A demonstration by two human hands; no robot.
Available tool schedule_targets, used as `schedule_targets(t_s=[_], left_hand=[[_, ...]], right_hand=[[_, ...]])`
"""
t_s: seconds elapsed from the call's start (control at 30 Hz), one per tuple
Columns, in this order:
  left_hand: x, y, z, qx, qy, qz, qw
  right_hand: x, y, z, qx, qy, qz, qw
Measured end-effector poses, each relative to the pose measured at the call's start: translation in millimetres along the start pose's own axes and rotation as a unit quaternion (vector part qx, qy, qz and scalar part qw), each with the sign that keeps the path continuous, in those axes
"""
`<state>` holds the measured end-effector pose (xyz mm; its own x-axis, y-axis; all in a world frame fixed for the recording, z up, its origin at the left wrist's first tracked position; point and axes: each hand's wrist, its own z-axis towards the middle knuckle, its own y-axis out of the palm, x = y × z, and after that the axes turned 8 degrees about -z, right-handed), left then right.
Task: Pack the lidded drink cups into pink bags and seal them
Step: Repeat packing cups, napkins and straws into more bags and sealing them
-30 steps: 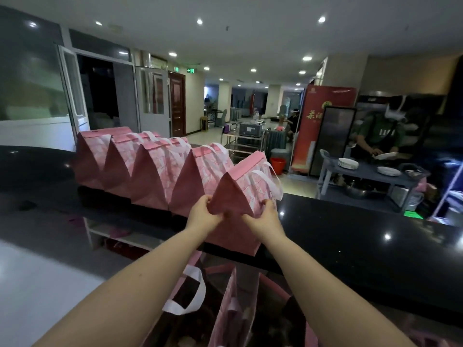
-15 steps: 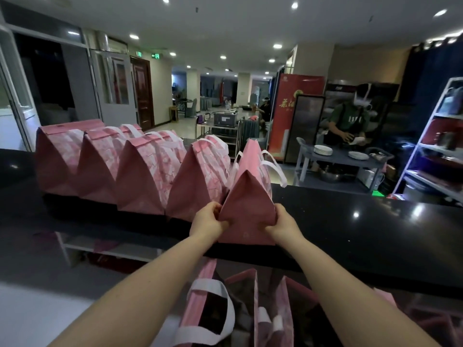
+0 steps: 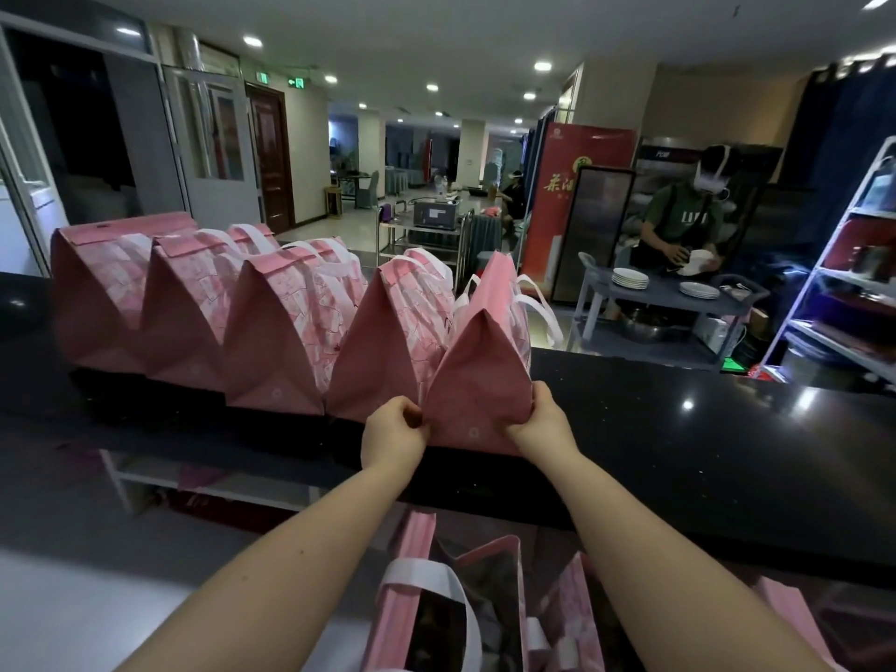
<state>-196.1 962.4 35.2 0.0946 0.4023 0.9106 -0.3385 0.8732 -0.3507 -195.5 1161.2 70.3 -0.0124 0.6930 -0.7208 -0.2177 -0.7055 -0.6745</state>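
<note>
A sealed pink bag (image 3: 477,380) with white handles stands upright at the near edge of the black counter (image 3: 703,443), last in a row. My left hand (image 3: 393,431) grips its lower left corner. My right hand (image 3: 545,419) grips its lower right corner. Left of it stand several more sealed pink bags (image 3: 286,332) side by side, tops folded shut. Below the counter, open pink bags (image 3: 436,603) with white handles sit between my forearms. No drink cups are visible.
A white shelf unit (image 3: 145,477) sits under the counter at left. Beyond the counter a person (image 3: 679,220) handles dishes at a grey table (image 3: 669,293) with plates. A metal rack (image 3: 843,283) stands at right, a red banner (image 3: 567,196) behind.
The held bag came down from a tilt to stand upright on the counter beside the row. Both hands slid to its lower corners. The view shifted right.
</note>
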Motion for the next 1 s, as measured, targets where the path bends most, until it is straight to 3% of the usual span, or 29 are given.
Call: schedule_targets(t_s=[0.23, 0.37, 0.5, 0.67, 1.0], left_hand=[[0.1, 2.9, 6.1, 0.010, -0.001, -0.003, 1.000], [11.5, -1.6, 5.6, 0.031, 0.082, -0.022, 0.996], [38.9, 3.6, 12.3, 0.028, 0.132, -0.032, 0.990], [47.4, 20.7, 16.9, 0.044, 0.121, 0.007, 0.992], [44.4, 28.5, 16.9, 0.075, 0.094, -0.018, 0.993]], right_hand=[[3.6, 6.8, 2.3, 0.025, 0.001, 0.033, 0.999], [-6.6, -0.5, -3.0, 0.107, -0.027, 0.113, 0.987], [-19.2, -0.9, 0.5, 0.144, -0.026, 0.111, 0.983], [-21.0, 6.7, 3.6, 0.154, -0.004, 0.087, 0.984], [-19.9, 11.1, 1.3, 0.168, 0.010, 0.074, 0.983]])
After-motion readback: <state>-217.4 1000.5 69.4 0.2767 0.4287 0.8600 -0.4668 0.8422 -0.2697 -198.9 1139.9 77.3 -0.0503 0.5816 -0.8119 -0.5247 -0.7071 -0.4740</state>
